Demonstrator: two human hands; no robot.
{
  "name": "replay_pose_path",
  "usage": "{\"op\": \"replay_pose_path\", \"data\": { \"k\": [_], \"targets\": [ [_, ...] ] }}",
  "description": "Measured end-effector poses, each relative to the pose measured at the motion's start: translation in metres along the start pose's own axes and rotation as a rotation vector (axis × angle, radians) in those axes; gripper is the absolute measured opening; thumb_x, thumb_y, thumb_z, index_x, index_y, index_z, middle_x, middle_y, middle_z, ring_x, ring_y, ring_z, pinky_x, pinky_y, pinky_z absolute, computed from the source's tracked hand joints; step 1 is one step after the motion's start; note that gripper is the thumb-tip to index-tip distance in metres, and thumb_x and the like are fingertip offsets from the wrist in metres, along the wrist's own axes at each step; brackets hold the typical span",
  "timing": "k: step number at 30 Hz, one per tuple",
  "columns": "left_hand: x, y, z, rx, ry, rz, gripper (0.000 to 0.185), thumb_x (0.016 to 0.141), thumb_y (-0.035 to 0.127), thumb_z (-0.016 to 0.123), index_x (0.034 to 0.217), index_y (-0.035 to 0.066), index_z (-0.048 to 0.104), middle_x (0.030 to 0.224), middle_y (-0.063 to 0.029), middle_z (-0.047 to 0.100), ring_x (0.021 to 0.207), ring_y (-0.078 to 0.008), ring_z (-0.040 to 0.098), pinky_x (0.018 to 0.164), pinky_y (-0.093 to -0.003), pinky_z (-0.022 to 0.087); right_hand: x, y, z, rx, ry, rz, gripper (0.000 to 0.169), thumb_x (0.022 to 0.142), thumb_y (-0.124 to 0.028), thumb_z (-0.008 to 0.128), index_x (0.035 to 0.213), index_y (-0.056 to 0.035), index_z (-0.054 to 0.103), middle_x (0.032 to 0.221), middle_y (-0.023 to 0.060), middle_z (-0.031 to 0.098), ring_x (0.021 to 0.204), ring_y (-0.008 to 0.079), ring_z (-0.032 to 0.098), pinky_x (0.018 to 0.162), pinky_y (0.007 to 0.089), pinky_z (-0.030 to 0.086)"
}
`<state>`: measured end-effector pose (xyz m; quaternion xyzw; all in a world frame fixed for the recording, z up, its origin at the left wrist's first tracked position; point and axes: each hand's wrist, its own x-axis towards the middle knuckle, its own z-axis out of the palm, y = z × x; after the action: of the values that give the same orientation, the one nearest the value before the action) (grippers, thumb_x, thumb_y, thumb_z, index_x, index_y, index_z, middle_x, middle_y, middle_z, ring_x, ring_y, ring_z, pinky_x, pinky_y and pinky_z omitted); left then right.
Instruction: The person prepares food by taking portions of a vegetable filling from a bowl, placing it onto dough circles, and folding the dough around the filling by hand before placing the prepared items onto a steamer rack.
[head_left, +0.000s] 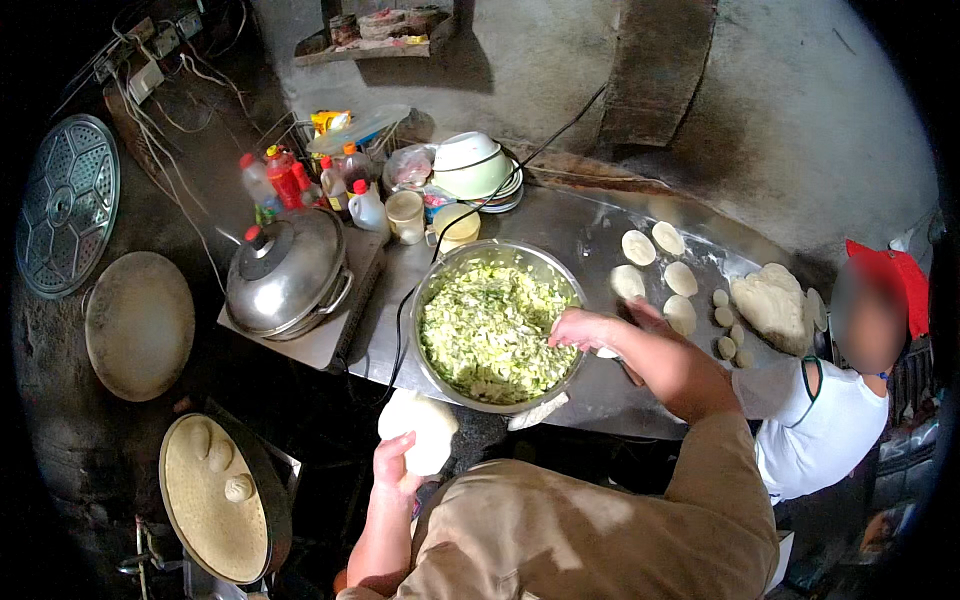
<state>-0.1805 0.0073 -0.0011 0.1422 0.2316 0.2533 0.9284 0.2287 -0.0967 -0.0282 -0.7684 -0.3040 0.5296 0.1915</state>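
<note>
My left hand (396, 463) holds a flat round dough wrapper (421, 429) below the near rim of a large steel bowl. Chopped green vegetable filling (487, 330) fills much of that bowl (429, 274). At the bowl's right side, my right hand (581, 330) reaches down over the rim, fingertips at the filling; a small white end of something shows under the wrist, and whether the hand grips it is unclear. Several rolled wrappers (638, 247) lie on the metal table to the right, with small dough pieces (726, 347) and a large dough lump (772, 304) beyond them.
A co-worker in a white top (832, 427) stands at the right, an arm reaching over the table behind mine. A lidded pan (285, 274) sits left of the bowl. Bottles (367, 206) and stacked bowls (472, 165) stand behind; a black cable (517, 166) passes the bowl. Shaped buns (239, 488) rest in a steamer (202, 540).
</note>
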Motion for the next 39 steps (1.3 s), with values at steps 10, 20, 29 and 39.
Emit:
{"op": "replay_pose_path", "data": {
  "k": [10, 20, 29, 39],
  "targets": [
    [0.081, -0.040, 0.028, 0.095, -0.015, -0.183, 0.056, 0.069, -0.008, 0.051, 0.125, 0.000, 0.049, 0.113, -0.0166, 0.062, 0.108, -0.0321, 0.061, 0.097, -0.0455, 0.050, -0.036, -0.003, 0.004, 0.476, -0.016, 0.009, 0.012, 0.083, -0.013, 0.061, 0.090, -0.0042, 0.065, 0.057, -0.0031, 0.044, 0.042, 0.0070, 0.029, 0.039, 0.0256, 0.020],
    [0.201, -0.098, 0.049, 0.007, 0.073, -0.211, 0.052, 0.070, -0.009, 0.041, 0.122, -0.004, 0.043, 0.108, -0.0191, 0.053, 0.100, -0.0357, 0.058, 0.089, -0.0469, 0.050, -0.101, -0.062, 0.074, -0.478, 0.606, -0.352, 0.022, 0.093, -0.008, 0.047, 0.106, 0.0033, 0.060, 0.083, 0.0125, 0.064, 0.058, 0.0216, 0.060, 0.055, 0.0387, 0.051],
    [0.164, -0.070, 0.053, -0.029, -0.056, -0.075, 0.066, 0.061, -0.007, 0.043, 0.126, 0.002, 0.047, 0.115, -0.0177, 0.057, 0.110, -0.0358, 0.057, 0.095, -0.0487, 0.050, -0.054, -0.021, 0.048, -0.887, 0.770, -0.271, 0.018, 0.077, -0.008, 0.056, 0.091, 0.0004, 0.064, 0.078, 0.0199, 0.066, 0.072, 0.0306, 0.068, 0.056, 0.0422, 0.055],
    [0.129, -0.022, 0.012, -0.076, -0.129, -0.081, 0.073, 0.057, -0.006, 0.048, 0.130, 0.001, 0.047, 0.120, -0.0185, 0.059, 0.114, -0.0365, 0.057, 0.103, -0.0505, 0.044, -0.012, 0.015, 0.041, 0.553, 0.089, -0.013, 0.015, 0.086, -0.014, 0.061, 0.093, -0.0024, 0.067, 0.056, -0.0009, 0.047, 0.040, 0.0074, 0.035, 0.035, 0.0259, 0.024]
  ]
}}
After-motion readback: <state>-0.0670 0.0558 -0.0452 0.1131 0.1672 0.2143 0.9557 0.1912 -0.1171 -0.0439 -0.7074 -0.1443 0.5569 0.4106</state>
